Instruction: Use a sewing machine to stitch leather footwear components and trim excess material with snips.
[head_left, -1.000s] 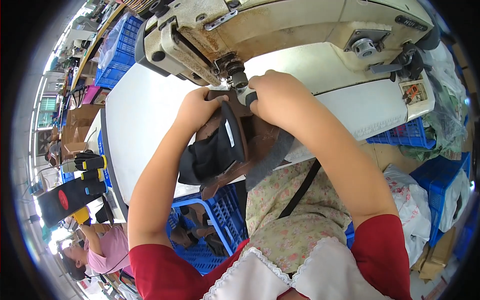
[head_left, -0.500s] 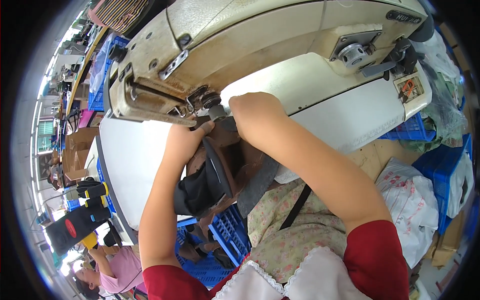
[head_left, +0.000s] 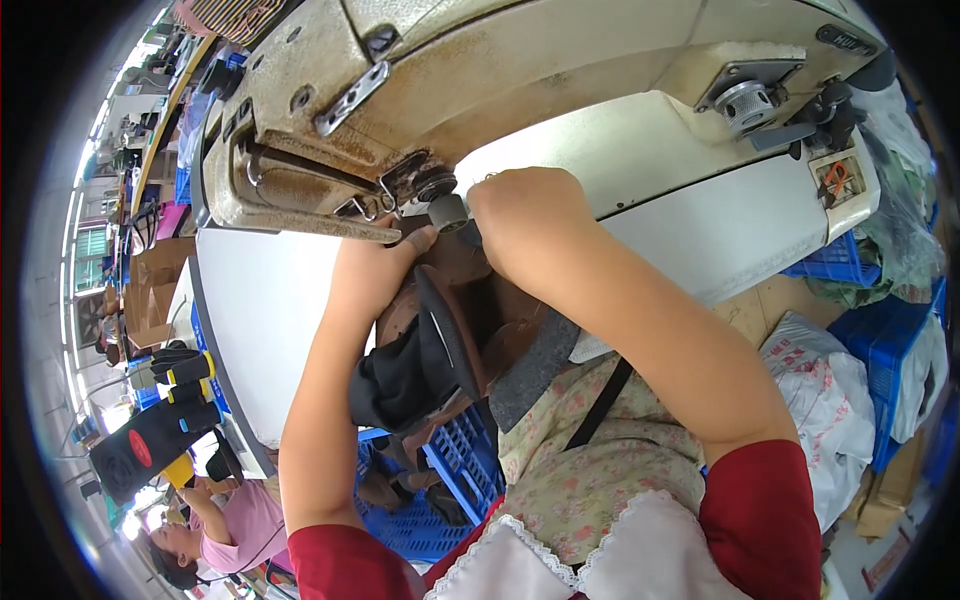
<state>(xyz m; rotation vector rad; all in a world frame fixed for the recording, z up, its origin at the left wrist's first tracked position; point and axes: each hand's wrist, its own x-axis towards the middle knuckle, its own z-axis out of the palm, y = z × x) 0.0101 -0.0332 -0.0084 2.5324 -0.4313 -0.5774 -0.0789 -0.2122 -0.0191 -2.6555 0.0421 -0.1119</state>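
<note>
A brown leather piece [head_left: 510, 325] with a black fabric lining [head_left: 405, 380] sits under the head of a cream sewing machine [head_left: 560, 90]. It looks like part of a bag or shoe, but its exact kind does not show. On its left edge, close to the presser area, my left hand [head_left: 380, 268] is closed, thumb on top. My right hand [head_left: 530, 215] is curled in a fist at its far right edge, beside the machine's grey roller [head_left: 447, 213]; its fingertips are hidden. A dark grey felt-like strip [head_left: 535, 375] hangs from the piece toward my lap.
Below the white table [head_left: 265, 330] stands a blue crate [head_left: 465, 455] holding dark pieces. White plastic sacks [head_left: 820, 400] and another blue crate [head_left: 870, 345] are at right. At left, a person in pink [head_left: 245, 520] sits near a black machine [head_left: 150, 450].
The view has shifted slightly, so the machine sits a little differently in the picture. Both hands stay at the leather piece; the grey strip shows its surface more flatly.
</note>
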